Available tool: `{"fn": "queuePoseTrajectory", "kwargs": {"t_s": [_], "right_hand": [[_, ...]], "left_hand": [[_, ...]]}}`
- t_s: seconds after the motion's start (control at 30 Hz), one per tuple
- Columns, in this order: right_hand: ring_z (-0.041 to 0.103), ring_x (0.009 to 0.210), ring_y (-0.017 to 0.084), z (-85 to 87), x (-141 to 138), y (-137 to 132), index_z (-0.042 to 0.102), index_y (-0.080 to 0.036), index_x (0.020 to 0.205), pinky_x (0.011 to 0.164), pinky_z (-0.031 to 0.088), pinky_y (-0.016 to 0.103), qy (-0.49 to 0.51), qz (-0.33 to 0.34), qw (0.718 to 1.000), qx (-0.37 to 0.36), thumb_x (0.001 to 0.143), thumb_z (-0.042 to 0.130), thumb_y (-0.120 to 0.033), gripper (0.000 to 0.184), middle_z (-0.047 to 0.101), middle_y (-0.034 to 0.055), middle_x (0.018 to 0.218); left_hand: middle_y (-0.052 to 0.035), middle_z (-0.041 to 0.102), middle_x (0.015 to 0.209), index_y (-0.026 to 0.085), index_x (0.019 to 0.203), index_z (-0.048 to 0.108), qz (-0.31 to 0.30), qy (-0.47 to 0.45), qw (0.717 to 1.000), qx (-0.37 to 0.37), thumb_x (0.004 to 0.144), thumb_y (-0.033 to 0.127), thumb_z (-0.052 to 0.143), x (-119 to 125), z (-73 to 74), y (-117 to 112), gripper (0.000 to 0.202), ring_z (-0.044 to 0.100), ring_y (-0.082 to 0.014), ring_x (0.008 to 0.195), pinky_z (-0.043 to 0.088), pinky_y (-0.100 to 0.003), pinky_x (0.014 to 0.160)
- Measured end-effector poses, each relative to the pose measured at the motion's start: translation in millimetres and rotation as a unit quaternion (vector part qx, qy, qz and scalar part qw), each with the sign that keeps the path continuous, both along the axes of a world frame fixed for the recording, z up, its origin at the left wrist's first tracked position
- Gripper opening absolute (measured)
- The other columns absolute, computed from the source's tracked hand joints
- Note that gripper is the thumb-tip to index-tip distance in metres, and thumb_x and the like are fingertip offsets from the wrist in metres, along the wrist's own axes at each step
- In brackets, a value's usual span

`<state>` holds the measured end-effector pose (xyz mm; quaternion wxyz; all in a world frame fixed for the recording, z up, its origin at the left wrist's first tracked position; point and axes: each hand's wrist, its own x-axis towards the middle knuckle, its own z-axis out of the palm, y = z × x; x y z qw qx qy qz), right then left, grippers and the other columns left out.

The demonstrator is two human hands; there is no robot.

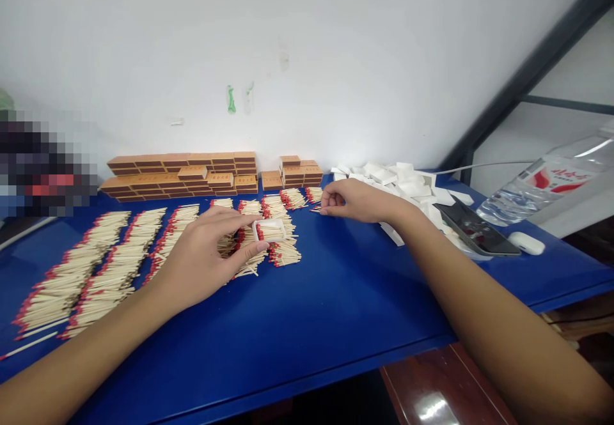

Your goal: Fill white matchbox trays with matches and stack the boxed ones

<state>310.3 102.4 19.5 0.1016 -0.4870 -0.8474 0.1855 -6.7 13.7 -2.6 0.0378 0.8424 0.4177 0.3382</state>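
My left hand (208, 246) is closed on a small white matchbox tray (269, 230), gripping its left end between thumb and fingers. Several red-headed matches lie inside the tray. Beneath it and beside it are rows of loose matches (284, 254). Further right and back, my right hand (357, 200) pinches matches at the fingertips, low over the table; red heads poke out to the left of the fingers. Just left of that hand lies a small bunch of matches (313, 195). How many matches the right hand holds is hidden.
Stacked orange-brown matchboxes (182, 179) line the wall on the blue table (307, 335). Empty white trays (403, 179) are heaped at right, beside a phone (474, 227), a white earbud case (526, 242) and a water bottle (542, 179). Long match rows (71, 271) cover the left.
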Motion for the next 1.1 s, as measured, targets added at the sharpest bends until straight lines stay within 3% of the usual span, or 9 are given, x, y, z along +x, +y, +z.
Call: {"fn": "queuePoseTrajectory", "kwargs": {"t_s": [0.1, 0.27, 0.4, 0.53, 0.77, 1.1], "right_hand": [[0.063, 0.072, 0.017, 2.6, 1.5, -0.6, 0.071, -0.020, 0.089, 0.064, 0.045, 0.029, 0.000, 0.013, 1.000, -0.021, 0.086, 0.066, -0.033, 0.013, 0.073, 0.0038, 0.085], [0.063, 0.073, 0.017, 6.6, 6.3, 0.7, 0.072, -0.021, 0.089, 0.064, 0.045, 0.029, 0.001, -0.004, 1.000, 0.003, 0.085, 0.067, -0.032, 0.013, 0.073, 0.0033, 0.084], [0.062, 0.070, 0.018, 6.7, 7.8, -0.3, 0.072, -0.021, 0.087, 0.061, 0.042, 0.030, -0.038, -0.003, 0.998, -0.049, 0.083, 0.071, -0.043, 0.023, 0.072, 0.0044, 0.081], [0.059, 0.068, 0.017, 6.4, 6.2, -2.9, 0.071, -0.021, 0.083, 0.060, 0.039, 0.031, -0.070, -0.004, 0.995, -0.072, 0.085, 0.068, -0.040, 0.020, 0.072, 0.0047, 0.082], [0.056, 0.064, 0.016, 0.7, -4.5, -3.0, 0.065, -0.020, 0.079, 0.060, 0.039, 0.030, -0.023, 0.013, 0.999, -0.033, 0.090, 0.065, -0.042, 0.025, 0.067, 0.0029, 0.074], [0.055, 0.067, 0.015, -16.9, -4.5, 7.4, 0.064, -0.019, 0.090, 0.060, 0.036, 0.028, -0.008, 0.009, 0.999, 0.032, 0.087, 0.070, -0.041, 0.023, 0.065, 0.0021, 0.078]], "left_hand": [[-0.0052, 0.076, 0.105, 0.024, 0.120, 0.073, 0.000, 0.001, 1.000, -0.003, 0.092, 0.048, 0.070, 0.5, 0.1, 0.3, 0.036, 0.066, -0.0244, 0.100, 0.051, -0.039, 0.090], [-0.0058, 0.076, 0.106, 0.025, 0.120, 0.073, 0.008, -0.001, 1.000, -0.007, 0.092, 0.051, 0.070, -0.2, -0.8, -0.7, 0.038, 0.065, -0.0254, 0.102, 0.052, -0.040, 0.090], [-0.0058, 0.076, 0.104, 0.024, 0.119, 0.073, 0.004, 0.003, 1.000, -0.007, 0.092, 0.050, 0.069, -0.5, -0.5, -0.8, 0.037, 0.065, -0.0252, 0.101, 0.052, -0.040, 0.090], [-0.0047, 0.076, 0.101, 0.024, 0.120, 0.073, 0.002, 0.001, 1.000, -0.008, 0.092, 0.049, 0.070, -0.2, 0.0, -0.5, 0.037, 0.065, -0.0243, 0.099, 0.051, -0.039, 0.089], [-0.0048, 0.075, 0.102, 0.022, 0.118, 0.073, -0.004, 0.004, 1.000, -0.003, 0.092, 0.046, 0.071, 1.2, -0.1, 0.3, 0.036, 0.064, -0.0234, 0.098, 0.049, -0.037, 0.089], [-0.0045, 0.075, 0.102, 0.021, 0.118, 0.073, -0.009, 0.009, 1.000, 0.000, 0.092, 0.046, 0.072, -1.1, 0.3, 0.5, 0.036, 0.064, -0.0225, 0.097, 0.049, -0.037, 0.089]]}}
